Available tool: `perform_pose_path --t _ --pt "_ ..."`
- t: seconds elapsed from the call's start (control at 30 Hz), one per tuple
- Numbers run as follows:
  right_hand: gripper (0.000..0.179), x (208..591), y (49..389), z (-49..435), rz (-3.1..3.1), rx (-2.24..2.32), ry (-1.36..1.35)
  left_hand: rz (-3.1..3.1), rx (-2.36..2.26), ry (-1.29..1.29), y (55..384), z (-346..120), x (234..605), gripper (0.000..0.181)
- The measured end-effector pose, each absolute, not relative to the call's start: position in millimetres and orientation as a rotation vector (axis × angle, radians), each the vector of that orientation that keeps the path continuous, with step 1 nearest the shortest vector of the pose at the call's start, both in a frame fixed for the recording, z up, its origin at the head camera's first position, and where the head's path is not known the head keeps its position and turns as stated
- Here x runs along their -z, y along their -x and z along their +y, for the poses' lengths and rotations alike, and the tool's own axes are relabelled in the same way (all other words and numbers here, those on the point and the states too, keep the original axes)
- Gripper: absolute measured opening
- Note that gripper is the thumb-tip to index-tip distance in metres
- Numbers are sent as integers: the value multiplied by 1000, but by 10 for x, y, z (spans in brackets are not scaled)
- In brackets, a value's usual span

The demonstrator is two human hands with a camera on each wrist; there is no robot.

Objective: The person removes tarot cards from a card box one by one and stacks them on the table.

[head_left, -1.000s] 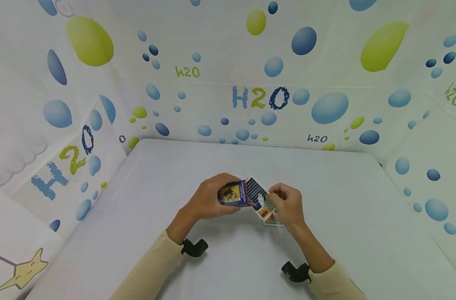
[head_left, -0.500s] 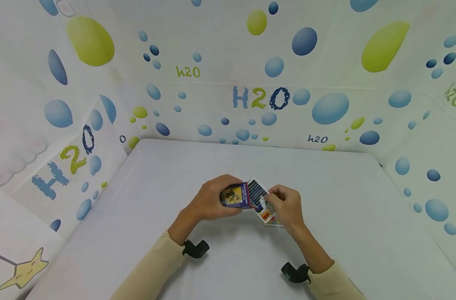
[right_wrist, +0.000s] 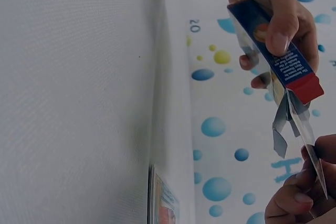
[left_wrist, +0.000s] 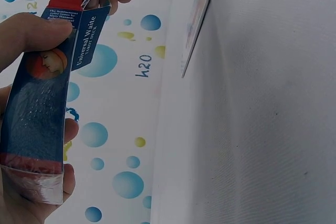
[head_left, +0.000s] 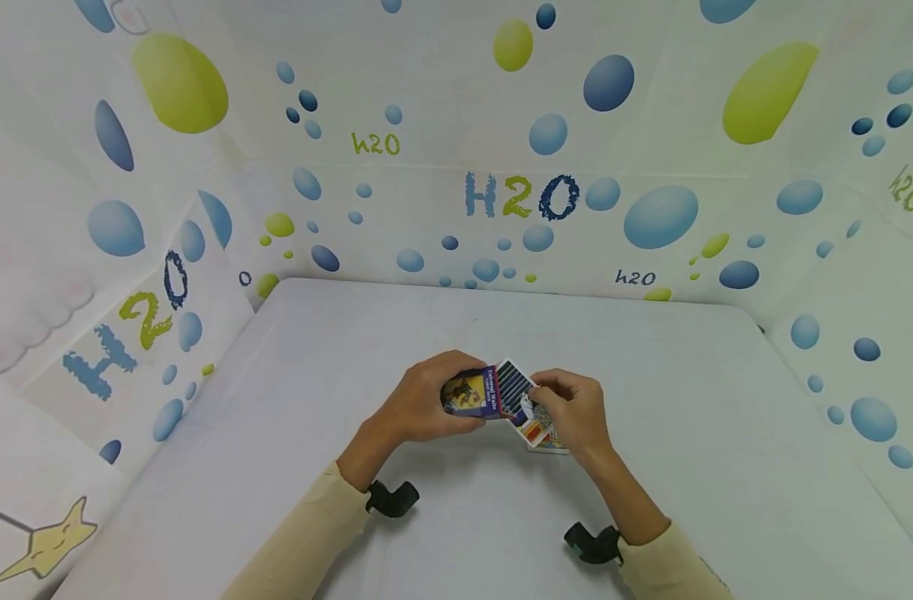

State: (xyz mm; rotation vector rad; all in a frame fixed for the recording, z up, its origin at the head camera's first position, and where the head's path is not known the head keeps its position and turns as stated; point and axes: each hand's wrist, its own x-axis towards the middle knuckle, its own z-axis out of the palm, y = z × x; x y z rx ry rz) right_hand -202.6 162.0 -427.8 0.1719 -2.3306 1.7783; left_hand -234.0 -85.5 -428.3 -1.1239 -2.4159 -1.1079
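My left hand grips a blue tarot card box around its sides, thumb along one narrow face in the left wrist view. The box is open at the end facing my right hand, its flaps spread. Between thumb and fingers, my right hand pinches a tarot card with a striped picture; whether other cards lie behind it I cannot tell. The card's near end meets the box opening. Below, a small stack of cards lies on the table, partly hidden by the right hand.
A white cloth covers the table. Behind it and at the sides hang white sheets printed with blue and green drops. A black curved piece is strapped at each wrist.
The left hand and box have shifted slightly right and down since the first frame. The right hand stays almost still, pinching the card at the box opening.
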Motion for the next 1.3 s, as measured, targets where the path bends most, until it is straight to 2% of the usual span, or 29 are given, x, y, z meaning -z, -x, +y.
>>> perform_pose_path --t 0.6,0.9,1.3 --pt "9 4320 2129 1721 -2318 -1868 -70 -2428 1078 1088 2362 -888 4259 67" --pt "11 4347 2186 1794 -2331 -1958 94 -2454 1081 1044 2381 -923 4280 68" --pt "14 4389 2250 1897 -2486 -1847 268 -2473 1081 995 2387 -933 4291 68"
